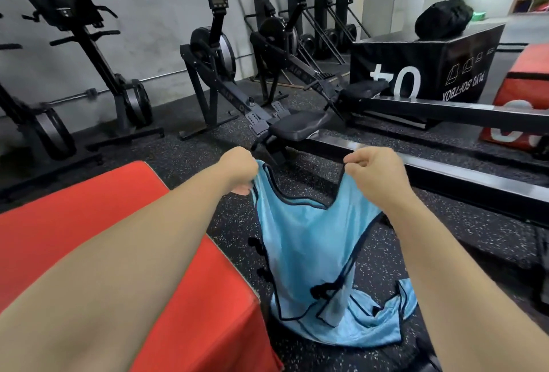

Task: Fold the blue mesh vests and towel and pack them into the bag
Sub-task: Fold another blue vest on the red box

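Both hands are clamped on one blue mesh vest [312, 241]. The left hand [241, 170] is fisted on one shoulder strap and the right hand [378, 174] pinches the other, and they are held apart so the neckline sags between them. The vest hangs just off the right edge of the red box [89, 223], over the speckled floor [445, 238]. Its long axis runs from the straps at the hands down and back toward the person, so the hem lies nearer the body than the hands do.

Low beside the red box's near right corner the cloth meets a heap of more blue mesh [395, 309] on the floor. Whether that heap is a second vest or this vest's own tail, I cannot tell.

The next move likely turns on that crosswise hold. Either the vest is laid leftward onto the red box's top, or the hands are brought together to halve it lengthwise. The left hand is nearer the red box, so it would lead any laying down.

The black bag [444, 16] sits well beyond the red box, far to its right, on top of a black box [416, 68] — out of reach from here. No towel shows.
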